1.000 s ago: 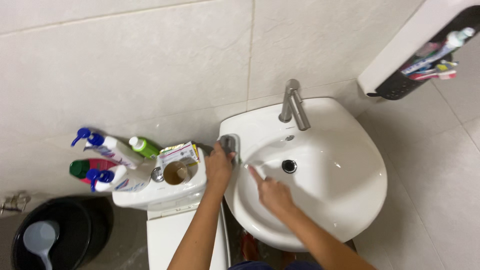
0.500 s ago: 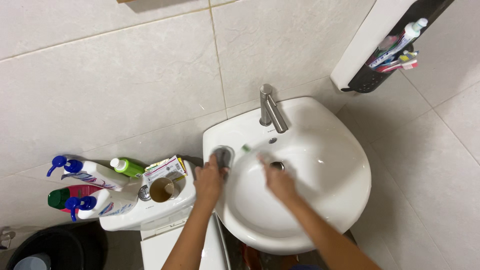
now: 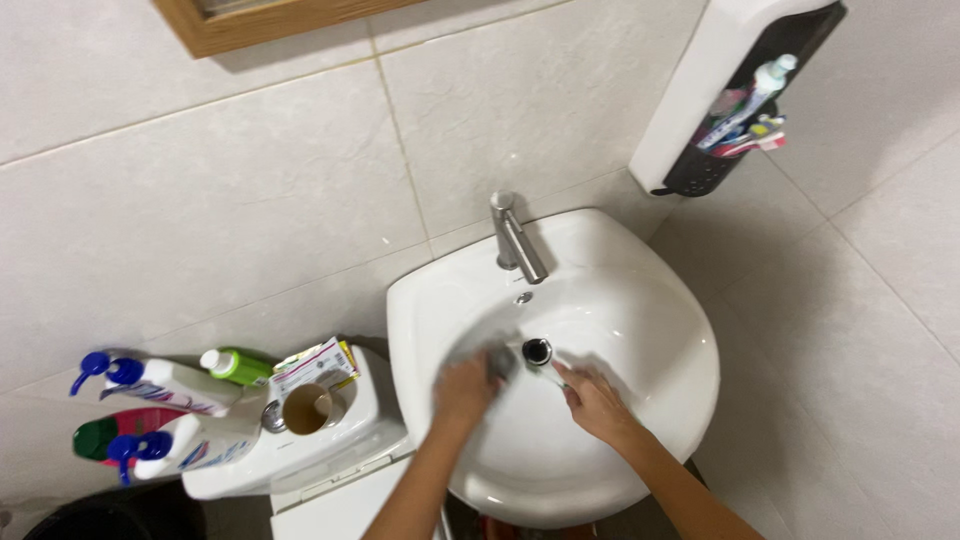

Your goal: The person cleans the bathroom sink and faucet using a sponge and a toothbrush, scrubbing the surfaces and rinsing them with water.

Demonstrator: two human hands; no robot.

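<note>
Hands have both dropped from the sink's left rim, where they were a second ago, down into the bowl near the drain, and the view has swung so the basin now fills the lower middle of the frame. I read that as the work shifting from the edge to the inside of the sink (image 3: 660,330). My left hand (image 3: 466,388) sits left of centre in the bowl, fingers curled around something small and grey (image 3: 499,362); it is blurred, so I cannot tell whether it is a sponge, a cloth or a plug, only that the hand is closed on it. My right hand (image 3: 595,400) lies just right of that, fingers narrowed around a thin pale stick (image 3: 552,365), perhaps a toothbrush handle, whose tip points up and left toward the drain (image 3: 537,351). The drain lies between the two hands and slightly above them, touching or nearly touching the stick's tip. The tap (image 3: 517,240) stands at the top of the bowl, well apart from both hands, and I see no water running. At the lower left of the frame a white cistern top (image 3: 300,460) carries spray bottles (image 3: 165,385), a green bottle (image 3: 237,366) and a brown cup (image 3: 308,408). At the upper right a wall holder (image 3: 700,110) keeps toothbrushes (image 3: 745,125).
</note>
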